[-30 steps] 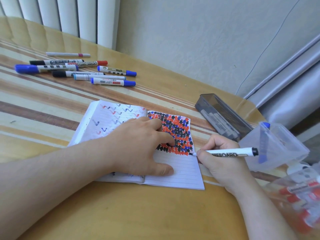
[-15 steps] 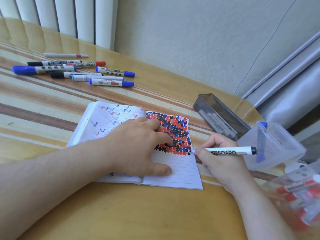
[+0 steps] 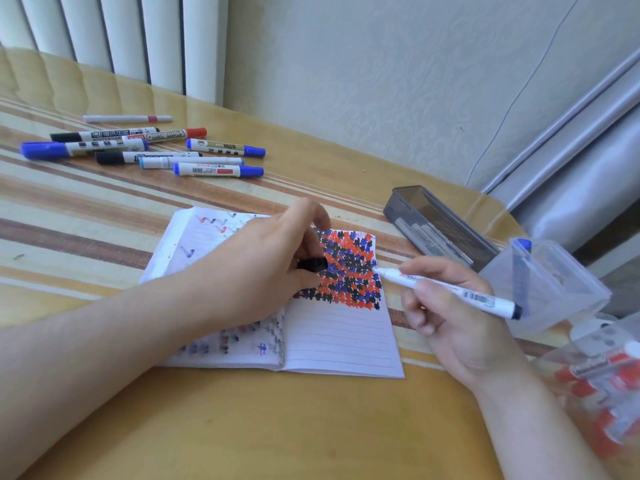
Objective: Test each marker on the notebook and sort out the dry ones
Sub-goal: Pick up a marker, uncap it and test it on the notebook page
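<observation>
My right hand [image 3: 446, 306] grips marker [image 3: 446, 289] mid-barrel; light, stiff, slick plastic. Left hand [image 3: 263, 268] pinches black cap [image 3: 313, 265] over notebook [image 3: 339, 337]; thin pages.

Black-capped marker [image 3: 104, 135]: "WHITEBOARD"; red-capped marker [image 3: 166, 135]: "WhiteBoard".

From my view the notebook [image 3: 341, 336] page is a red, blue and black blotch checker; my white marker [image 3: 446, 289] has a black end; surface [image 3: 242, 427] is tan-and-brown striped.
</observation>
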The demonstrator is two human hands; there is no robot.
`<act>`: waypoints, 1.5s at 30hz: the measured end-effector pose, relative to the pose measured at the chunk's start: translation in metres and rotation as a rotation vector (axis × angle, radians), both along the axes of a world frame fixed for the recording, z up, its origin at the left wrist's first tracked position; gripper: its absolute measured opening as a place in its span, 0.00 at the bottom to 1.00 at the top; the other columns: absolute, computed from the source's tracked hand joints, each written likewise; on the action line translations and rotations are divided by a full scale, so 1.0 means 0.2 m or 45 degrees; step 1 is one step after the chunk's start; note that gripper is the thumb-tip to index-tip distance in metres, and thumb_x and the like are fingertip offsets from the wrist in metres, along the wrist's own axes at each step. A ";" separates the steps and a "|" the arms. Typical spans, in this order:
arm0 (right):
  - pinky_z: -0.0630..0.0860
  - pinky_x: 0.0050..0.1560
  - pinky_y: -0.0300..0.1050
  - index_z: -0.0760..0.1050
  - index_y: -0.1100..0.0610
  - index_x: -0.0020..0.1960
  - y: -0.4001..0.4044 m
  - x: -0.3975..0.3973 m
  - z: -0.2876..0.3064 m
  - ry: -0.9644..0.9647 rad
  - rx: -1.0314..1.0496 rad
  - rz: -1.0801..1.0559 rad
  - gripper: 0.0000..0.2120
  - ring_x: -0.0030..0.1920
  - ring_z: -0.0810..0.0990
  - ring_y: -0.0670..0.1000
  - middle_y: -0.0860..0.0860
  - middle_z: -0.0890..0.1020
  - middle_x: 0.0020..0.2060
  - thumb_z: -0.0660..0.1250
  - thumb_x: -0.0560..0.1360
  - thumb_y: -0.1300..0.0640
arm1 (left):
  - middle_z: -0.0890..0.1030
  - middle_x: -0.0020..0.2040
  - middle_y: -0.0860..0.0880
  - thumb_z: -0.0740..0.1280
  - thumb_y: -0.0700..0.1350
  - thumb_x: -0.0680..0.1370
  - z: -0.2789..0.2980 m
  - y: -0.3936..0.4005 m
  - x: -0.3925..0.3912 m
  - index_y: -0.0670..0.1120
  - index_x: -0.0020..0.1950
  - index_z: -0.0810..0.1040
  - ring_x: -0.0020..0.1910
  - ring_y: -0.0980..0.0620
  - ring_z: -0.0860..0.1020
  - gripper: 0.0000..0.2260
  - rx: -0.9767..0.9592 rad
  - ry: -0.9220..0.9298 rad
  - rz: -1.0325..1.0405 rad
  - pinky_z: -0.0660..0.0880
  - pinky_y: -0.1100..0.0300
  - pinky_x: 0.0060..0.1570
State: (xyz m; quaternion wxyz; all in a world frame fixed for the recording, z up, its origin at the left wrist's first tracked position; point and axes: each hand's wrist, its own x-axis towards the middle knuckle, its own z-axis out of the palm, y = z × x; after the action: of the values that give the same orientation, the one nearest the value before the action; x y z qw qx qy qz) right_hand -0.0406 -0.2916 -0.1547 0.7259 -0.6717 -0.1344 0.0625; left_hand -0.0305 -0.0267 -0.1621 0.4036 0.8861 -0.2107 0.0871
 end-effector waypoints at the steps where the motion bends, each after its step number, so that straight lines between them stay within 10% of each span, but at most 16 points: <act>1: 0.66 0.28 0.39 0.86 0.57 0.54 0.00 0.00 0.00 0.053 0.029 0.058 0.27 0.31 0.72 0.50 0.57 0.81 0.36 0.80 0.64 0.39 | 0.80 0.47 0.60 0.76 0.43 0.74 0.00 0.00 0.00 0.57 0.61 0.67 0.47 0.61 0.79 0.24 -0.003 0.023 -0.007 0.75 0.65 0.49; 5: 0.66 0.30 0.42 0.82 0.63 0.63 0.00 -0.01 0.00 0.121 0.063 0.204 0.38 0.35 0.74 0.53 0.65 0.83 0.45 0.71 0.67 0.33 | 0.82 0.48 0.61 0.77 0.43 0.74 -0.01 -0.02 -0.01 0.57 0.63 0.67 0.46 0.62 0.80 0.25 0.048 0.007 -0.046 0.75 0.69 0.49; 11: 0.67 0.29 0.41 0.84 0.56 0.59 0.02 0.00 -0.02 0.101 -0.065 0.187 0.25 0.33 0.73 0.53 0.62 0.84 0.44 0.61 0.70 0.46 | 0.82 0.49 0.60 0.76 0.42 0.75 0.01 -0.04 -0.03 0.54 0.64 0.68 0.45 0.62 0.79 0.24 0.048 -0.029 -0.087 0.69 0.76 0.42; 19: 0.65 0.28 0.43 0.76 0.52 0.45 0.02 -0.01 0.00 0.082 -0.019 0.113 0.05 0.30 0.72 0.55 0.64 0.83 0.40 0.64 0.71 0.54 | 0.83 0.48 0.61 0.76 0.41 0.74 0.02 -0.03 -0.03 0.56 0.62 0.69 0.47 0.59 0.81 0.23 -0.033 -0.027 -0.063 0.72 0.73 0.44; 31: 0.76 0.35 0.45 0.87 0.47 0.54 0.03 -0.04 -0.01 -0.116 -0.284 0.013 0.09 0.36 0.80 0.53 0.57 0.88 0.46 0.76 0.74 0.53 | 0.82 0.48 0.62 0.74 0.43 0.76 0.00 -0.01 0.00 0.58 0.62 0.75 0.46 0.61 0.79 0.18 0.071 -0.200 -0.125 0.73 0.69 0.46; 35: 0.77 0.47 0.34 0.86 0.44 0.57 0.04 -0.04 -0.06 -0.823 -0.874 -0.251 0.12 0.47 0.85 0.40 0.40 0.87 0.49 0.77 0.74 0.53 | 0.79 0.44 0.60 0.62 0.52 0.83 0.02 0.02 0.00 0.53 0.65 0.77 0.40 0.66 0.73 0.13 0.219 -0.267 -0.239 0.68 0.75 0.44; 38: 0.75 0.37 0.43 0.83 0.53 0.55 0.10 -0.07 -0.12 -1.352 -1.085 -0.233 0.08 0.37 0.80 0.49 0.48 0.84 0.40 0.76 0.76 0.57 | 0.76 0.39 0.59 0.64 0.64 0.80 0.02 -0.01 -0.04 0.54 0.58 0.81 0.36 0.64 0.71 0.17 0.334 -0.327 -0.395 0.71 0.65 0.39; 45: 0.73 0.30 0.51 0.73 0.53 0.52 0.24 -0.11 -0.12 -1.461 -1.087 -0.345 0.12 0.32 0.76 0.58 0.54 0.79 0.34 0.74 0.75 0.63 | 0.77 0.34 0.54 0.72 0.70 0.69 0.03 -0.01 -0.05 0.53 0.45 0.84 0.36 0.55 0.75 0.20 0.127 -0.374 -0.327 0.72 0.55 0.35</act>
State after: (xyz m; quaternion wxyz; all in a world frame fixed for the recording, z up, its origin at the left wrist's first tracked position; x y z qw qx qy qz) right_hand -0.0617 -0.2442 -0.1792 0.2169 -0.8341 -0.3734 -0.3431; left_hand -0.0397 -0.0280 -0.1558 0.3320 0.8486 -0.3826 0.1528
